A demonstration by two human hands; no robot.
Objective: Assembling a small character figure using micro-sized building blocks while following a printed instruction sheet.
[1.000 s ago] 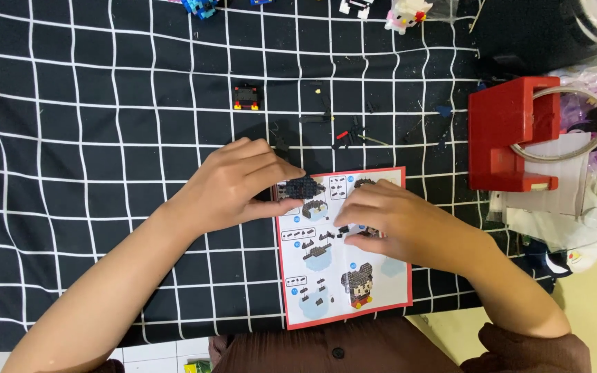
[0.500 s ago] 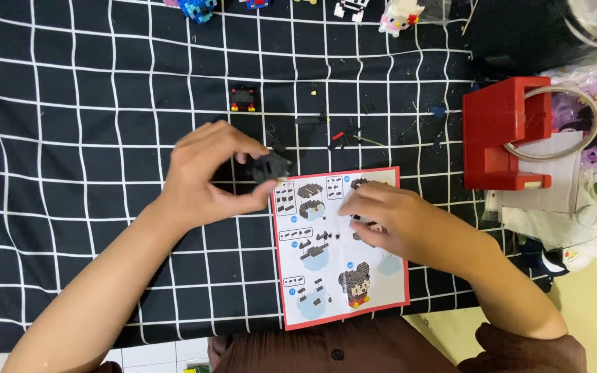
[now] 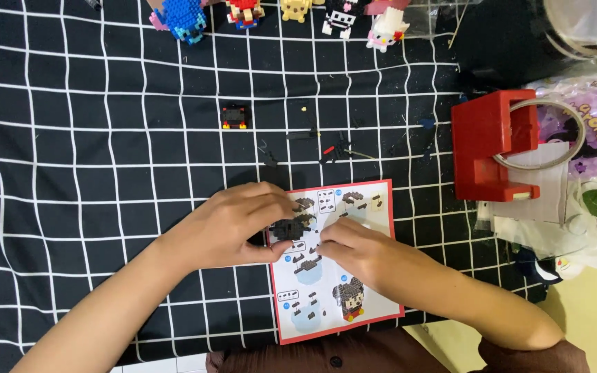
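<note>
The left hand (image 3: 233, 224) lies at the left edge of the red-bordered instruction sheet (image 3: 336, 259), its fingers curled in narrow around a small black brick assembly (image 3: 290, 228) that sits over the sheet's upper left part; thumb below, fingertips above, so the hand is pinching it. The right hand (image 3: 357, 249) rests on the middle of the sheet, just right of the assembly, its fingers drawn together with their tips pointing toward the assembly; whether they pinch a small piece or only touch the assembly cannot be told, as the tips hide it. The two hands almost meet over the sheet. The sheet lies flat on a black cloth (image 3: 70, 173) with a white grid, its lower edge near the cloth's near edge, and shows printed building steps and a small finished figure at its lower right. Above the sheet, well apart from it, a few loose small black pieces (image 3: 336, 146) are scattered on the cloth, and farther up and to the left stands a small black-and-red block (image 3: 234, 116). Far above the sheet, at the cloth's top edge, a row of built brick figures (image 3: 281, 14) stands, blue, red, yellow, black-and-white and pink-and-white. To the right of the sheet, apart from it, stands a red holder (image 3: 492, 145) with a clear ring beside it, and past that lie clear bags (image 3: 554, 221).
</note>
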